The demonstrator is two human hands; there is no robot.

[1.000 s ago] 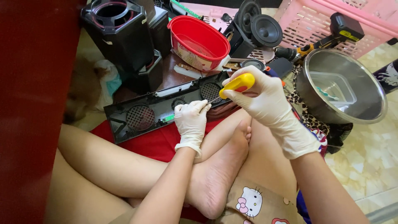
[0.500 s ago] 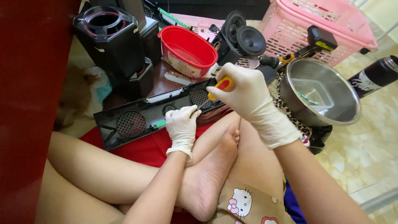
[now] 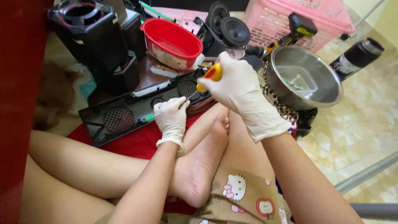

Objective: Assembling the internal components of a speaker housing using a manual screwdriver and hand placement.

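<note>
Screwdriver (image 3: 206,79), gripped in right hand (image 3: 238,89), slants down-left toward black speaker panel (image 3: 137,110) pinched by left hand (image 3: 171,116).

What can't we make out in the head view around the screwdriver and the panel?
- Tip of the screwdriver: hidden behind the left hand, so the screw is unseen.
- Right hand: its fingers cover most of the handle.
- Black panel: near edge hidden by the left hand and foot.
- Steel bowl: contents too small to tell.
</note>
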